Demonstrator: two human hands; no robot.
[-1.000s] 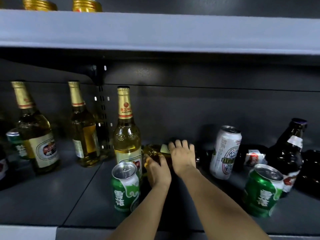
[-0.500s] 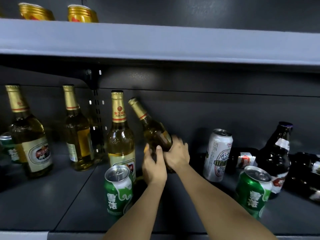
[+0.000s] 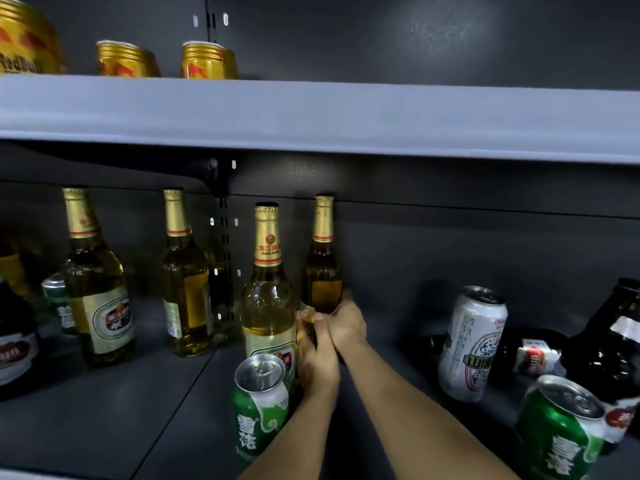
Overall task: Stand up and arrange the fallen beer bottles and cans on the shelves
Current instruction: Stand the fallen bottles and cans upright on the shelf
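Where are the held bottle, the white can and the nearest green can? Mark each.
held bottle (image 3: 323, 233): head view, gold foil neck.
white can (image 3: 474, 341): head view, side label.
nearest green can (image 3: 557, 441): head view, green side wall.

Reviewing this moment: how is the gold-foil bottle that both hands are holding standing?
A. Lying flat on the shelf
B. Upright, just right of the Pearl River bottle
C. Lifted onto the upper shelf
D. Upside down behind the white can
B. The held bottle stands upright with its cap at the top, both the left hand and right hand wrapped round its lower body, just right of the Pearl River bottle.
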